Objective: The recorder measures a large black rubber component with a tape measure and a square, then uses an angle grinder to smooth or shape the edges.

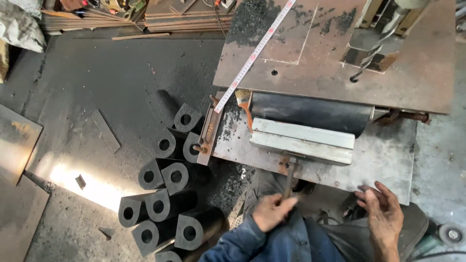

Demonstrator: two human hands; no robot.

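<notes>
Head view: a large rusty steel plate [330,63] covers the far right of the scene, pitted and dark with grit, with a small hole already through it and a spiral drill bit [366,60] hanging over a second spot; more drilling looks to remain, as far as I can judge. A white measuring tape [255,53] runs diagonally across its left part. Nearer lies the grey scratched steel tabletop [383,155], carrying a black rounded block [310,114] clamped behind two pale flat metal bars [303,140]. On the dark concrete floor to the left, a heap of black rubber D-shaped blocks with round bores [170,208] waits, smooth and matt. At the near edge of the tabletop a rusty metal handle [290,177] sticks out below the bars. The left hand [272,211] is closed around that handle's lower end. The right hand [381,211] rests loosely spread at the tabletop's near edge, holding nothing.
</notes>
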